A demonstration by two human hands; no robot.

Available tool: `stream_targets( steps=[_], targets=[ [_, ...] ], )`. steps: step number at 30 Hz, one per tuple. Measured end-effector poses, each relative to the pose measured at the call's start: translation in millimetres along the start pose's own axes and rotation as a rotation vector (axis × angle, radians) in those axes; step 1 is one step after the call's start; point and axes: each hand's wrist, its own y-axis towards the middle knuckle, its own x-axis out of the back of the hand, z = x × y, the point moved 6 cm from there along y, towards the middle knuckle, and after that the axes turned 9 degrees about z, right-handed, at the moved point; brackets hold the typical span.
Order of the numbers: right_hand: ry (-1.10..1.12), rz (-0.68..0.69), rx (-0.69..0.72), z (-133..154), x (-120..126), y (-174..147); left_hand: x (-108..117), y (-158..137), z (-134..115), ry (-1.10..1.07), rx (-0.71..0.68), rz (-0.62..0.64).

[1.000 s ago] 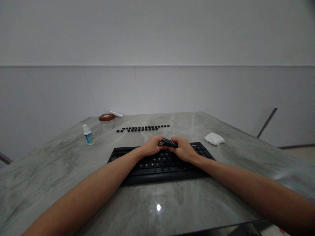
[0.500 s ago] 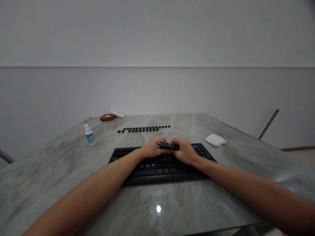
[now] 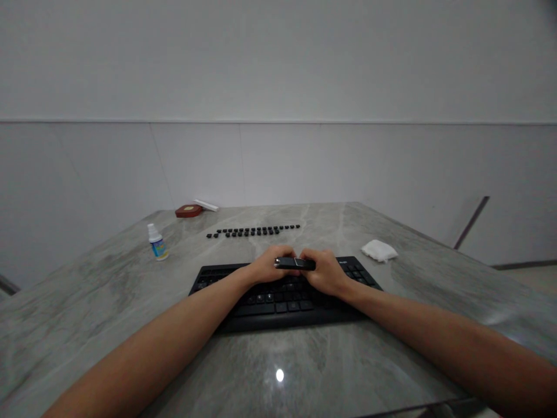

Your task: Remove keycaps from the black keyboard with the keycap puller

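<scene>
A black keyboard [image 3: 287,321] lies in front of me, and some of its key sockets are bare. My right hand [image 3: 324,271] is closed over its middle, gripping a slim black tool with a silver band [image 3: 296,263], whose kind I cannot make out. The tool's shiny end points left, across the fingers of my left hand [image 3: 272,264]. That hand is curled low over the keys, touching or almost touching the right one; its fingertips are hidden. Beyond the keyboard, loose black keycaps [image 3: 252,231] sit in two rows.
On the grey marbled table [image 3: 278,400], a white-capped spray bottle [image 3: 157,242] stands at left and a folded white cloth [image 3: 379,251] lies at right. A red-brown box [image 3: 188,211] and a white strip [image 3: 206,205] are at the far left, near the wall [image 3: 278,162].
The black tool has tipped slightly and lies more level, with its end a little further left. Both hands stay together over the keyboard. The view has shifted slightly.
</scene>
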Motion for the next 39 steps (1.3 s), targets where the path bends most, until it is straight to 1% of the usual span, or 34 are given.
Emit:
stream_targets(
  steps=[5, 10, 16, 24, 29, 39],
  targets=[
    [-0.045, -0.009, 0.037, -0.4, -1.5, 0.5, -3.3, 1.3, -7.0, 0.11, -0.109, 0.051],
    [-0.118, -0.023, 0.127, 1.3, -3.9, 0.9, -3.0, 1.2, -8.5, 0.08, -0.146, 0.069],
    [-0.118, -0.014, 0.208, 8.6, -3.9, -1.8, -3.2, 0.8, -9.6, 0.11, -0.221, 0.082],
    [-0.185, 0.004, 0.24, 12.7, -5.2, -2.4, -4.9, 5.5, -4.5, 0.101, -0.181, 0.08],
    [-0.197, 0.004, 0.276, 14.6, -5.7, -3.1, -4.5, 6.4, -6.2, 0.097, -0.149, 0.08],
    [-0.24, 0.031, 0.281, 11.6, -9.5, -3.0, -4.8, 7.2, -5.3, 0.106, -0.105, 0.073]
  ],
)
